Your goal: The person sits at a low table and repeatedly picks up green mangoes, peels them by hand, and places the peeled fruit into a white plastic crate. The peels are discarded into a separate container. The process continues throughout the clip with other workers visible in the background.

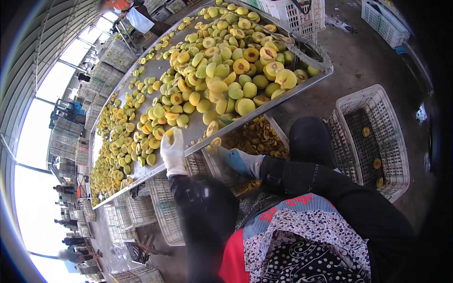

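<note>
Halved yellow-green peaches lie heaped on a metal-topped table, some with brown pit hollows facing up. My left hand, in a white glove, is over the table's near edge. Its fingers are bent around a yellow piece of fruit, largely hidden by the glove. My right hand, in a blue-and-white glove, is lower, just outside the metal rim. Motion blurs its fingers. A peach half shows at its fingertips; whether they grip it is unclear.
Below the rim, a container holds brownish fruit scraps. A plastic crate with a few fruit pieces stands at right. More crates sit under the table at left. A person stands across the table, among stacked crates.
</note>
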`<action>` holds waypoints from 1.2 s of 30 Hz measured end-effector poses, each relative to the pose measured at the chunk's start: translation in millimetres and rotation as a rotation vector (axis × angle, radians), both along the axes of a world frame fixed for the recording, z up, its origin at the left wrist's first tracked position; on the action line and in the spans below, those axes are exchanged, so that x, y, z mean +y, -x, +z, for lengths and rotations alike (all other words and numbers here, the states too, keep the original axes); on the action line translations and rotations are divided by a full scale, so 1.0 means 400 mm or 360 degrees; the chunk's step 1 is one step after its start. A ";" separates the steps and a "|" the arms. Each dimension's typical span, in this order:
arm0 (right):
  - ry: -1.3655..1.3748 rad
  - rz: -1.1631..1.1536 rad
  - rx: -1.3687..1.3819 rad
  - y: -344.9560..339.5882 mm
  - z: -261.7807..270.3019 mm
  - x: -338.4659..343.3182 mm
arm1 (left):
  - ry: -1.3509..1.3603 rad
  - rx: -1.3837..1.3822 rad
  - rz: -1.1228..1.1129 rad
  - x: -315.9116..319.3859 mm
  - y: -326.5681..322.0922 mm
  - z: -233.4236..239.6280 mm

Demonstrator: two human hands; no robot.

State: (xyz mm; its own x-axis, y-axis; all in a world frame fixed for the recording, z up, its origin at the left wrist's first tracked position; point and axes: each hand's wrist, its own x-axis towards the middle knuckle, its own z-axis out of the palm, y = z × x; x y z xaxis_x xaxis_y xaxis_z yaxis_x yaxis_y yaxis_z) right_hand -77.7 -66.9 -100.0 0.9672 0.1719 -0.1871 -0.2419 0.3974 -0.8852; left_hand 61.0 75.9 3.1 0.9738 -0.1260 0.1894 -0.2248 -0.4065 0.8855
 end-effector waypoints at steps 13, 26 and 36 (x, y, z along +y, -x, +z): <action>0.1653 -0.0194 -0.0239 0.101 0.206 -0.149 | -0.0696 0.0179 -0.0359 -0.153 -0.133 -0.083; 0.0292 -0.0625 -0.0400 0.007 0.201 -0.072 | -0.0390 -0.1058 -0.0664 -0.166 0.137 0.017; 0.0196 -0.0469 -0.0295 0.038 0.162 -0.047 | 0.0832 0.0182 -0.0191 -0.213 0.204 0.021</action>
